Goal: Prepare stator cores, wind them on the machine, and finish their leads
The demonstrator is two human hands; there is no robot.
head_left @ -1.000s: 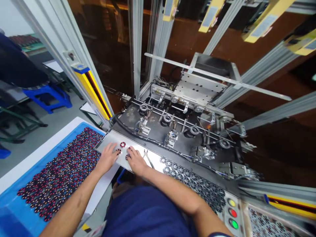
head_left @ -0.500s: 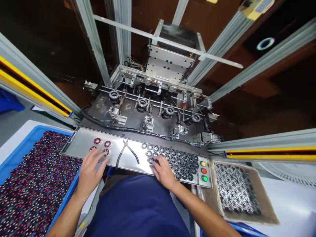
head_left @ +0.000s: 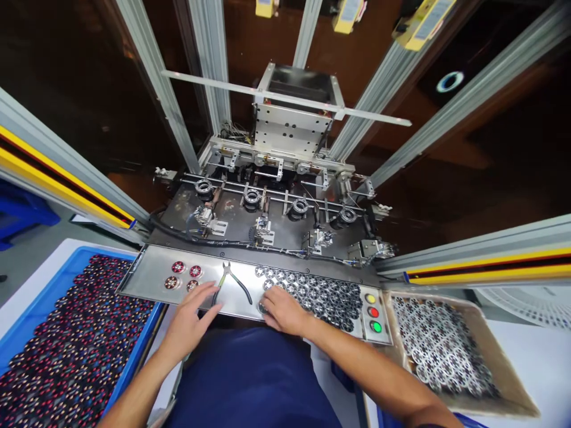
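Observation:
My left hand (head_left: 191, 316) lies on the steel shelf (head_left: 147, 276), fingers stretched flat, tips next to the black-handled pliers (head_left: 228, 279) and just below several red round parts (head_left: 184, 276). My right hand (head_left: 281, 310) rests at the left end of a heap of silver ring parts (head_left: 321, 292), its fingers curled down onto them; what they grip is hidden.
A blue tray (head_left: 40, 297) full of red-and-black round parts stands at the left. A cardboard box (head_left: 504, 380) of silver rings sits at the right. Yellow, red and green buttons (head_left: 373, 311) lie beside the heap. Behind the shelf stands a machine with several round fixtures (head_left: 252, 198).
My left hand has slid right, off the red parts toward the pliers. My right hand has moved left along the silver heap to its left end. The view has shifted slightly.

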